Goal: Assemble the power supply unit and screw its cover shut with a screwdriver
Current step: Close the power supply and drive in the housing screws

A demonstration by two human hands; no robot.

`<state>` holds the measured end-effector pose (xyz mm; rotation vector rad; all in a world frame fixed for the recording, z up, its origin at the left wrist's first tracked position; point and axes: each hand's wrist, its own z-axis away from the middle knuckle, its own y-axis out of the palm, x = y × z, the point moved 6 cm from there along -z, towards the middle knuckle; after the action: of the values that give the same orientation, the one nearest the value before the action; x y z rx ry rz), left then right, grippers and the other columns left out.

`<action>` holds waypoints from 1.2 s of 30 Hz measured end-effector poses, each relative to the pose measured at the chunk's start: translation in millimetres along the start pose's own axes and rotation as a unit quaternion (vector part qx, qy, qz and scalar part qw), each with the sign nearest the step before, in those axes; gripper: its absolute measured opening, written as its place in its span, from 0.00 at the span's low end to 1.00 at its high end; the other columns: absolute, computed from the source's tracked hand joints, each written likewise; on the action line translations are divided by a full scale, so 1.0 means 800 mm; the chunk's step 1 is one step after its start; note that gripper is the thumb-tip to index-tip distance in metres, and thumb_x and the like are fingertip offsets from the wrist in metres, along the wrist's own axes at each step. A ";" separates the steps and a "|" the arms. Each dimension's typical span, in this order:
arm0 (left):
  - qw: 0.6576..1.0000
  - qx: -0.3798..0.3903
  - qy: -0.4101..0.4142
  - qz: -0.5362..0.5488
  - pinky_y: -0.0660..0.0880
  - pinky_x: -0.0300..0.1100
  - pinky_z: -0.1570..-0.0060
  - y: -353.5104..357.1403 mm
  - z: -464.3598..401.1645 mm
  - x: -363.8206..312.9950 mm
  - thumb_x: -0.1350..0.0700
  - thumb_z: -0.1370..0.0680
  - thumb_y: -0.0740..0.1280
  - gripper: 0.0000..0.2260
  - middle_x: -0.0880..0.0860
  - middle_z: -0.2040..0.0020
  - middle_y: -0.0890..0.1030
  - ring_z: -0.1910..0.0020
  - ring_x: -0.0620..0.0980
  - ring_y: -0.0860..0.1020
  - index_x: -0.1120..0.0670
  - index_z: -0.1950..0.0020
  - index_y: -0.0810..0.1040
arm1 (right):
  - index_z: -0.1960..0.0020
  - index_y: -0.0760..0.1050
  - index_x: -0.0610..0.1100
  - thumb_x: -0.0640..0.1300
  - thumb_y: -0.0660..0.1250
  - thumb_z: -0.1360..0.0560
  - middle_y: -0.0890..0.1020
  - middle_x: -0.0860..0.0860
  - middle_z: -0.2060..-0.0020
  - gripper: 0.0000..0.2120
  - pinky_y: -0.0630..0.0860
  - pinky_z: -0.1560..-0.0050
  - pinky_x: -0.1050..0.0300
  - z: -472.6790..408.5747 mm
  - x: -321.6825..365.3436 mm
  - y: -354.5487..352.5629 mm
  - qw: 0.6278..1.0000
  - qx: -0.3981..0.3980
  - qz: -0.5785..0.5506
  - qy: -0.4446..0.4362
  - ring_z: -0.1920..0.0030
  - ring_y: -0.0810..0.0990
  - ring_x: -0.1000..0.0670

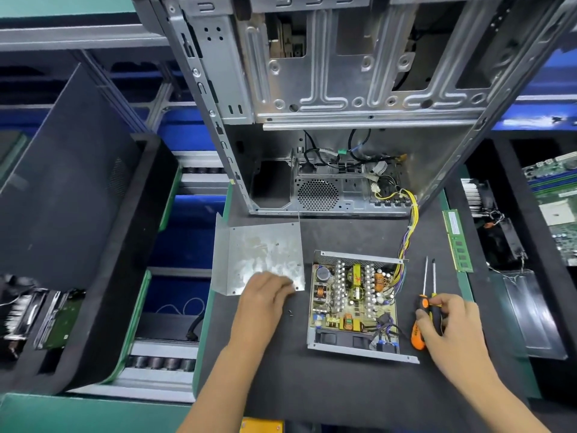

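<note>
The open power supply unit (354, 303) lies on the black mat, its circuit board and coils exposed. Its coloured wire bundle (406, 239) runs up into the computer case. To its left lies the bent metal cover (259, 251), inner side up, with a few small screws on it. My left hand (265, 295) rests on the cover's near edge, fingers curled over it. Right of the unit lie two screwdrivers with orange-black handles (420, 326). My right hand (449, 323) curls its fingers around those handles. A loose screw (290, 313) sits on the mat between cover and unit.
An open computer case (327, 104) stands behind the work area. A green RAM stick (457, 242) lies at the mat's right edge. A motherboard (555, 207) and a heatsink (476, 196) sit far right. A black side panel (68, 182) leans on the left, with drives below it.
</note>
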<state>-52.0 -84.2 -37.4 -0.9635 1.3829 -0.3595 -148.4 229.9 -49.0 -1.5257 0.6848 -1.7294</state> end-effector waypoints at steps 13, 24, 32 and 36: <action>0.996 -0.064 0.005 -0.061 0.75 0.52 0.55 0.010 -0.059 0.007 0.69 0.24 0.70 0.02 0.59 0.57 0.78 0.56 0.60 0.75 0.63 0.54 0.82 | 0.48 0.74 0.40 0.36 0.73 0.27 0.74 0.44 0.55 0.11 0.71 0.46 0.42 0.005 0.005 -0.003 1.000 -0.008 0.000 -0.001 0.48 0.69 0.47; 0.991 -0.073 -0.103 -0.046 0.72 0.51 0.50 0.010 -0.088 0.042 0.66 0.20 0.66 0.04 0.58 0.53 0.78 0.50 0.59 0.73 0.63 0.52 0.80 | 0.47 0.73 0.43 0.37 0.74 0.27 0.71 0.47 0.54 0.12 0.72 0.46 0.40 0.005 0.005 -0.004 1.000 -0.012 0.000 0.005 0.48 0.71 0.46; 0.988 -0.104 -0.108 -0.037 0.66 0.40 0.53 0.000 -0.098 0.040 0.64 0.19 0.65 0.05 0.57 0.53 0.81 0.52 0.56 0.75 0.63 0.49 0.81 | 0.46 0.74 0.41 0.36 0.74 0.28 0.72 0.45 0.53 0.13 0.72 0.45 0.40 0.006 0.003 -0.003 1.000 -0.012 -0.002 0.000 0.48 0.72 0.44; 0.978 -0.128 -0.162 -0.028 0.62 0.37 0.59 -0.004 -0.099 0.047 0.62 0.19 0.64 0.06 0.53 0.58 0.80 0.57 0.52 0.75 0.59 0.50 0.81 | 0.46 0.74 0.42 0.36 0.74 0.28 0.73 0.45 0.52 0.13 0.72 0.45 0.42 0.005 0.001 -0.002 1.000 -0.007 -0.002 0.003 0.47 0.72 0.45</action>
<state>-116.4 -141.6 -51.9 -1.2162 1.1219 -0.0587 -144.9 230.3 -46.6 -1.5331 0.6992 -1.7357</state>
